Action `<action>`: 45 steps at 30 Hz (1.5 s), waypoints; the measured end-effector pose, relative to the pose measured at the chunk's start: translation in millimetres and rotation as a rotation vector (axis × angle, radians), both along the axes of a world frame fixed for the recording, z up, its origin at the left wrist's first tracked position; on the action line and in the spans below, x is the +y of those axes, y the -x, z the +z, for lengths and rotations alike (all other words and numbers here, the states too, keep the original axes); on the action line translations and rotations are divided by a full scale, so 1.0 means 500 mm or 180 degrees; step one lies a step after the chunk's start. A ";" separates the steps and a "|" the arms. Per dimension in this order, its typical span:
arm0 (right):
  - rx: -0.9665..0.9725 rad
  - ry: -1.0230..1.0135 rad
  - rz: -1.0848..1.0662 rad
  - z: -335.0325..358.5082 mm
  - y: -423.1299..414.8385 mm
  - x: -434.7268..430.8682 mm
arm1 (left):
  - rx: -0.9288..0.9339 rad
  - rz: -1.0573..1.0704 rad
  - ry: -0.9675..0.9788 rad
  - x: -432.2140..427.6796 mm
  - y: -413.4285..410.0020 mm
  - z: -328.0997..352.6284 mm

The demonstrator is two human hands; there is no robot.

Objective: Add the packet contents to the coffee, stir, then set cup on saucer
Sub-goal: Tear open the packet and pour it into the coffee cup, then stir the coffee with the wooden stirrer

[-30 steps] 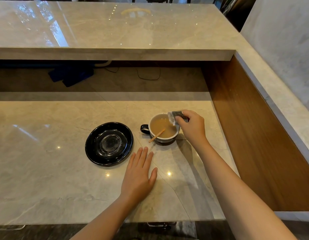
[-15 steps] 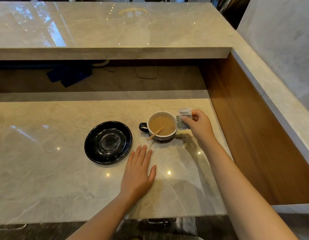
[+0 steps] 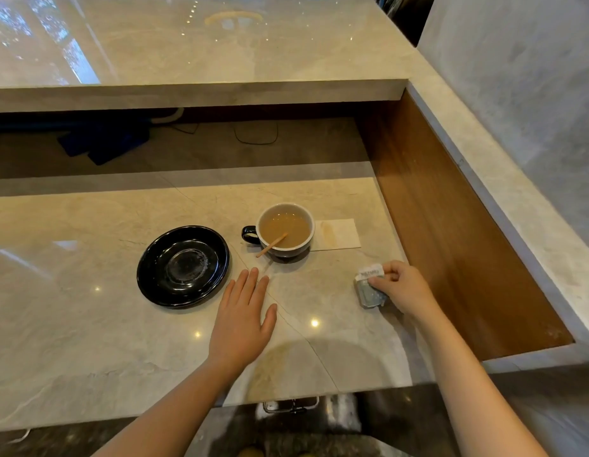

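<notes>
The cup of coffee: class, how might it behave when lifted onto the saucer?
The cup looks filled well up, so the coffee would probably slosh if jerked. The loose stir stick leaning over its rim may swing or slip out. Its glossy ceramic likely chips against the saucer.

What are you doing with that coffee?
A person is fixing a cup of milky coffee. The right hand presses a small packet down on the counter. The left hand lies flat, holding nothing. A wooden stirrer leans in the cup, and the black saucer beside it has nothing on it.
</notes>
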State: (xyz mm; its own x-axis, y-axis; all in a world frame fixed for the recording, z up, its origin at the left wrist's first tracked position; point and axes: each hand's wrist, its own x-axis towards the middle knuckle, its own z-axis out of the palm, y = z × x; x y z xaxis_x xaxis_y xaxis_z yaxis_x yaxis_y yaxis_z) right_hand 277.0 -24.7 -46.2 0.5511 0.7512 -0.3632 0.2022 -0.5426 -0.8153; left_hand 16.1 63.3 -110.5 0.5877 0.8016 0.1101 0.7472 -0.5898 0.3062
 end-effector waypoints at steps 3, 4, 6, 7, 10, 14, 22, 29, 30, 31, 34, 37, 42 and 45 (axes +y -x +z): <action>-0.0356 0.0201 0.0080 -0.027 -0.004 -0.018 | 0.0016 0.0003 0.0000 -0.002 0.000 0.002; -0.0469 0.0239 0.0128 -0.031 -0.005 -0.024 | 0.0020 0.0001 0.0000 -0.002 -0.001 0.001; -0.0701 0.0297 0.0232 -0.037 -0.004 -0.034 | 0.0020 -0.0001 -0.0014 -0.003 0.000 0.000; -0.0856 0.0336 0.0279 -0.039 -0.002 -0.039 | 0.0020 -0.0005 -0.0023 -0.002 0.001 -0.001; -0.1319 0.0376 0.0288 -0.043 0.010 -0.049 | 0.0017 -0.0014 -0.0029 -0.001 0.002 -0.002; -0.1606 0.0184 0.0296 -0.036 0.026 -0.053 | 0.0155 -0.0029 0.0003 0.000 0.003 -0.004; -0.1623 -0.0794 0.1176 0.019 0.107 0.043 | 0.0428 -0.0109 -0.0088 0.005 0.005 -0.011; -0.2274 -0.1333 0.2139 0.044 0.174 0.169 | 0.0409 -0.0135 -0.0064 0.009 0.002 -0.012; -0.2351 -0.1336 0.2240 0.042 0.180 0.180 | 0.0384 -0.0132 -0.0023 0.009 0.001 -0.012; -0.2420 -0.1345 0.2323 0.039 0.186 0.189 | 0.0379 -0.0126 0.0012 0.009 0.000 -0.013; -0.2468 -0.1358 0.2411 0.033 0.190 0.206 | 0.0434 -0.0151 -0.0024 0.009 0.002 -0.015; -0.2350 -0.1322 0.2224 0.039 0.185 0.212 | 0.0426 -0.0204 0.0009 0.009 0.003 -0.017; -0.2095 -0.1410 0.1455 0.057 0.161 0.224 | 0.0368 -0.0189 0.0079 0.009 0.002 -0.019; -0.2044 -0.1443 0.1147 0.073 0.136 0.235 | 0.0361 -0.0179 0.0096 0.008 0.003 -0.017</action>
